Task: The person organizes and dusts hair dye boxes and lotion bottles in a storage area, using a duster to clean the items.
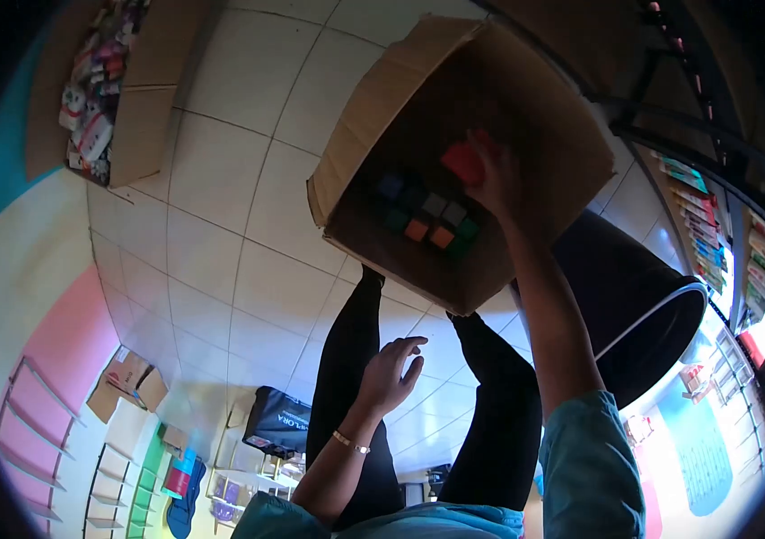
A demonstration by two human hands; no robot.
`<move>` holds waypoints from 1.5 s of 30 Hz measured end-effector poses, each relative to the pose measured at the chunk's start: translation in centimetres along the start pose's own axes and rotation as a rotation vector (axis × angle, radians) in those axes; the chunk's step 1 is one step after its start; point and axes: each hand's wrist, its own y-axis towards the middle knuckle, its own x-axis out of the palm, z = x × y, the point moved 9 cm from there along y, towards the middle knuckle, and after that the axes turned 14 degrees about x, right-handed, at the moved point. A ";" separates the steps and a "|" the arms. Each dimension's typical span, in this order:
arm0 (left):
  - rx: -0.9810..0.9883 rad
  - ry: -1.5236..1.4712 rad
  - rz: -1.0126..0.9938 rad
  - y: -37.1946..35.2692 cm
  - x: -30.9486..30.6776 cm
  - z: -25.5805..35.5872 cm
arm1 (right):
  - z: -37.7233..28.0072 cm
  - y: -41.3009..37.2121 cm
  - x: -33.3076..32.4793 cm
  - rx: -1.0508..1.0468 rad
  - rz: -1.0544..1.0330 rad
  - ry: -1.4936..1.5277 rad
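Observation:
An open cardboard box (pixel 351 135) stands on the floor in front of me. My right hand (pixel 497 180) reaches down inside it, with its fingers closed round a red object (pixel 463 163) whose kind I cannot make out. Below that hand, several small block-like items sit close together at the box's bottom: an orange one (pixel 441 236), a grey-white one (pixel 435 205), a green one (pixel 466 229) and a bluish one (pixel 391 186). Over my legs, short of the box's near edge, my left hand (pixel 391 375) hangs with thumb and fingers apart, holding nothing.
To the right of the box lies a large black bin (pixel 634 305), its mouth facing me. Another cardboard box (pixel 149 126) full of packets stands at the upper left. Stocked shelves (pixel 701 220) line the right. A black bag (pixel 276 420) rests on the floor behind.

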 end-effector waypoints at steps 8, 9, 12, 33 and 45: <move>-0.024 0.016 -0.009 0.4 -1.7 -0.5 | 3.4 0.2 6.6 0.061 -0.144 -0.048; -0.020 0.015 -0.020 0.4 -1.6 -0.5 | 3.4 0.5 7.4 -0.004 -0.154 0.075; -0.080 -0.088 -0.012 -0.1 -0.6 -1.5 | 1.5 0.2 4.0 0.084 -0.107 0.239; 0.580 0.392 0.053 16.2 21.3 24.1 | 47.8 -27.2 -14.6 0.824 0.500 0.105; 0.602 0.682 0.027 15.6 21.8 24.5 | 55.0 -19.8 -6.0 1.033 0.156 -0.106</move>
